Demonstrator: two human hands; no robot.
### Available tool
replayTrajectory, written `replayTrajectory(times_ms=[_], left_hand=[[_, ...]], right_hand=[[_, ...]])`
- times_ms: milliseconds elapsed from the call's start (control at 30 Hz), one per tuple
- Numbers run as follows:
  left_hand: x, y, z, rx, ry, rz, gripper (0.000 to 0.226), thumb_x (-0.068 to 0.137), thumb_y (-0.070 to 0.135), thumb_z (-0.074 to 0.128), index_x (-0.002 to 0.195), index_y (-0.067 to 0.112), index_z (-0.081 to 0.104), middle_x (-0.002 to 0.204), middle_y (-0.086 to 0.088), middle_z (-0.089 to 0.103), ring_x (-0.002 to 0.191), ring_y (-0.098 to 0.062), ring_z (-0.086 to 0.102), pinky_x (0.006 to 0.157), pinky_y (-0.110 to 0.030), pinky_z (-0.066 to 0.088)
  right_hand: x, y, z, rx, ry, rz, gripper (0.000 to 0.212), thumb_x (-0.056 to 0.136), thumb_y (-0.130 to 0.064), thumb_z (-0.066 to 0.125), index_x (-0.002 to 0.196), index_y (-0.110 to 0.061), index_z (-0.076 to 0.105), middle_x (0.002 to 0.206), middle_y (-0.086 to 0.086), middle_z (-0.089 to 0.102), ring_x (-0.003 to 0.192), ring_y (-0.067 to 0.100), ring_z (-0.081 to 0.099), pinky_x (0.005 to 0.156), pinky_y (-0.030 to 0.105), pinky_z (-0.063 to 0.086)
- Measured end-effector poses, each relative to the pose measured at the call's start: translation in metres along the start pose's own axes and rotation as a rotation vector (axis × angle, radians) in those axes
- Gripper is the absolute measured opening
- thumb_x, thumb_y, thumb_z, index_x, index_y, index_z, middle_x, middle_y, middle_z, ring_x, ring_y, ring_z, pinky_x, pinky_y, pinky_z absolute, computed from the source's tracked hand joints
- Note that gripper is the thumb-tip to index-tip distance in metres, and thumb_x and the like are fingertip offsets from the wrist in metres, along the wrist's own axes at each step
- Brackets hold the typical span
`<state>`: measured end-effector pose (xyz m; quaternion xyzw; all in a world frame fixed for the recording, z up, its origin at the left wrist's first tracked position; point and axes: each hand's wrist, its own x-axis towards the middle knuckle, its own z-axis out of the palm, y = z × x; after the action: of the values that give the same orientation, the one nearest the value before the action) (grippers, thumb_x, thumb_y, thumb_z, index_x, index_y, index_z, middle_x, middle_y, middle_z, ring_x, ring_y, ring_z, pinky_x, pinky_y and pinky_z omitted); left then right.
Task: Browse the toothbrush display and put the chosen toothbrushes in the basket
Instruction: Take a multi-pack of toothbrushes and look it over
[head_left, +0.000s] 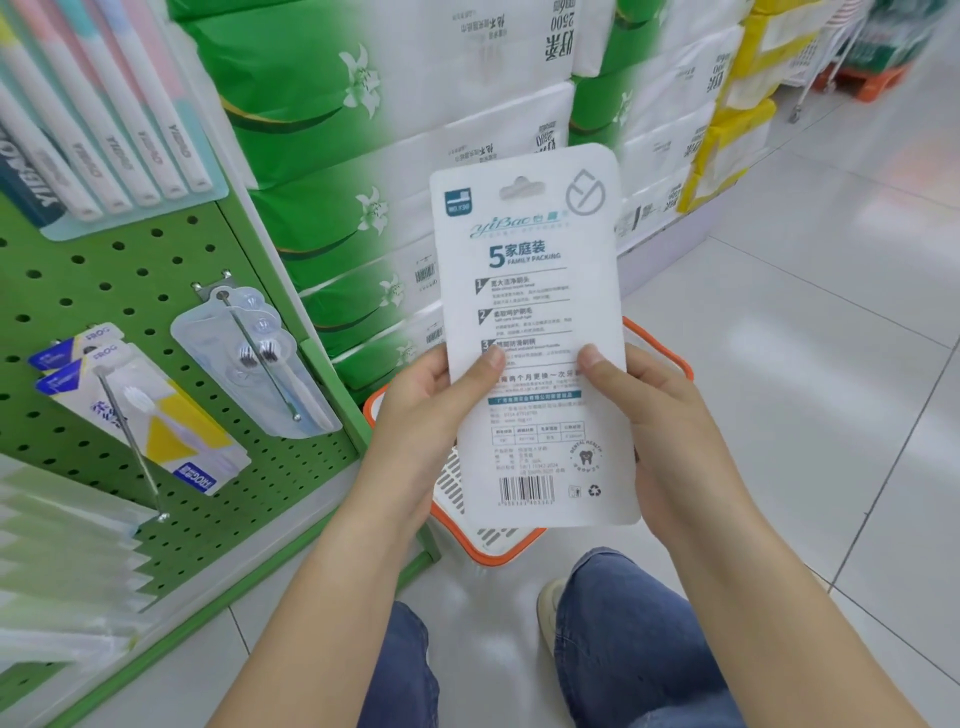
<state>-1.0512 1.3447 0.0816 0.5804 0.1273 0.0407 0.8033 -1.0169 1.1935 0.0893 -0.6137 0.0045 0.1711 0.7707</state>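
Facing the camera is the printed back of a toothbrush pack (535, 332), a tall white card with rounded corners, a hang slot at the top, a teal brand line, a large "5" with "FAMILY PACKING", numbered text blocks, a small table and a barcode near the bottom edge. It is held upright, tilted slightly, in front of the person and directly above a white basket (449, 488) with an orange rim that stands on the tiled floor (810, 364).

The left hand (436, 410) grips the pack's left edge, thumb laid across the printed face and the other fingers hidden behind the card. The right hand (654, 415) holds the right edge the same way, thumb on the front near mid-height, fingers wrapped behind. Both forearms reach up from the lower part of the view.

To the left stands a green pegboard display (78, 291) with a clear blister pack (254, 358) on a hook, yellow-and-white boxed brushes (156, 415) on another hook and a multi-brush pack (114, 119) above. Stacked tissue packages (322, 156), green and white, rise behind the card.
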Motion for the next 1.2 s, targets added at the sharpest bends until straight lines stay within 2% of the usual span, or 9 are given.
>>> replayTrajectory(times_ms=[267,400,533,600,767,867,1000,1100,1200], left_hand=[[0.002,-0.003,-0.002,-0.114,0.033,-0.04,0.027,0.09,0.014,0.061,0.115,0.007,0.067,0.108,-0.009,0.074,0.098,-0.024,0.071,0.082,-0.035,0.059],[0.002,-0.002,-0.005,-0.114,0.038,-0.058,0.026,0.09,0.013,0.061,0.114,0.007,0.067,0.107,-0.009,0.074,0.098,-0.025,0.071,0.085,-0.035,0.058],[0.001,-0.002,-0.004,-0.094,0.031,-0.078,0.025,0.092,0.016,0.06,0.113,0.004,0.068,0.104,-0.011,0.074,0.094,-0.025,0.072,0.076,-0.031,0.06],[0.001,-0.002,-0.004,-0.118,0.018,-0.114,0.028,0.093,0.017,0.058,0.114,0.002,0.067,0.105,-0.014,0.074,0.095,-0.028,0.072,0.074,-0.03,0.06],[0.003,-0.002,-0.007,-0.1,0.005,-0.147,0.032,0.093,0.023,0.058,0.117,0.002,0.067,0.107,-0.014,0.073,0.099,-0.03,0.07,0.081,-0.034,0.059],[0.004,-0.001,-0.008,-0.117,0.007,-0.114,0.038,0.088,0.027,0.062,0.12,0.006,0.064,0.109,-0.011,0.073,0.101,-0.027,0.07,0.085,-0.037,0.057],[0.006,0.002,-0.012,-0.141,0.075,0.014,0.031,0.088,0.023,0.061,0.116,0.01,0.064,0.099,-0.003,0.075,0.086,-0.014,0.072,0.067,-0.023,0.056],[0.007,0.002,-0.015,-0.182,0.101,0.028,0.023,0.095,0.017,0.055,0.114,0.011,0.066,0.106,-0.008,0.074,0.095,-0.022,0.071,0.082,-0.038,0.059],[0.007,0.002,-0.014,-0.175,0.132,0.039,0.02,0.096,0.016,0.053,0.11,0.012,0.067,0.103,-0.008,0.075,0.09,-0.021,0.072,0.083,-0.041,0.059]], right_hand=[[0.003,0.004,0.001,-0.259,-0.002,-0.067,0.019,0.095,-0.024,0.058,0.102,-0.012,0.071,0.095,0.004,0.075,0.089,0.022,0.072,0.079,0.039,0.056],[0.002,0.0,0.0,-0.446,0.064,-0.171,0.025,0.094,-0.035,0.057,0.086,-0.017,0.072,0.081,0.0,0.074,0.071,0.014,0.067,0.069,0.036,0.05],[0.002,-0.002,0.0,-0.416,0.067,-0.199,0.021,0.095,-0.033,0.056,0.093,-0.019,0.071,0.09,-0.003,0.074,0.083,0.017,0.07,0.078,0.04,0.053],[0.002,-0.003,0.0,-0.351,0.044,-0.188,0.018,0.095,-0.028,0.057,0.104,-0.02,0.07,0.093,-0.004,0.075,0.086,0.014,0.071,0.077,0.034,0.056],[0.004,-0.004,-0.004,-0.223,-0.026,-0.092,0.022,0.096,-0.021,0.055,0.116,-0.02,0.066,0.097,0.001,0.075,0.087,0.017,0.072,0.07,0.025,0.057],[0.006,-0.003,-0.006,-0.261,-0.021,-0.073,0.022,0.097,-0.02,0.054,0.115,-0.021,0.067,0.097,-0.001,0.075,0.089,0.019,0.072,0.073,0.033,0.055],[0.006,0.0,-0.005,-0.325,-0.05,-0.058,0.017,0.096,-0.021,0.056,0.106,-0.022,0.069,0.092,0.003,0.075,0.084,0.017,0.072,0.078,0.036,0.055],[0.005,0.002,-0.004,-0.331,-0.096,-0.047,0.015,0.095,-0.02,0.056,0.101,-0.022,0.07,0.089,0.001,0.076,0.079,0.012,0.072,0.069,0.023,0.056],[0.006,0.001,-0.003,-0.336,-0.107,-0.05,0.016,0.096,-0.022,0.056,0.103,-0.025,0.069,0.09,-0.001,0.076,0.08,0.012,0.072,0.067,0.02,0.054]])
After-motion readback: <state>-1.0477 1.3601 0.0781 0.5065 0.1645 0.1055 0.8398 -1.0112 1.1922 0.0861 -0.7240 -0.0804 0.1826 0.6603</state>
